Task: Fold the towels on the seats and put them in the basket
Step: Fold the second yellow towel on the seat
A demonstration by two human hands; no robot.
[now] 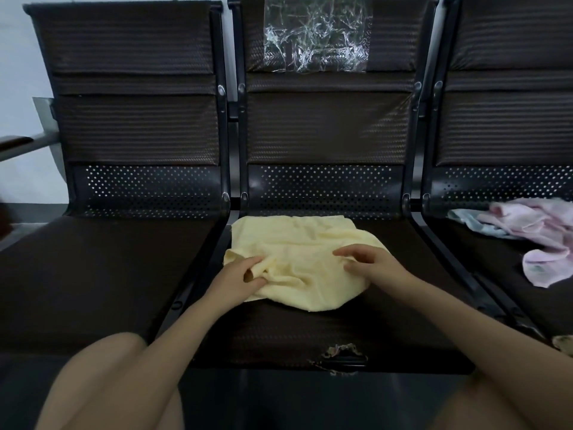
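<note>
A yellow towel (297,259) lies rumpled on the middle seat (325,333) of three dark seats. The left hand (240,276) pinches a fold at the towel's near left edge, while the right hand (369,263) rests on it with relaxed fingers. Pink towels (539,234) lie heaped on the right seat (496,259).

Seats: three in one row, left seat (102,274), middle seat (325,333), right seat (496,262).
Towels: one yellow towel (297,262) on the middle seat; one pink towel (539,240) and one pale blue towel (477,225) heaped on the right seat. The heap may hold more; count uncertain.
Hands: two, left hand (238,277) and right hand (372,262).
Clear plastic sheets: one plastic sheet (316,35) on the middle backrest.
Armrests: one armrest (15,142), far left.
</note>
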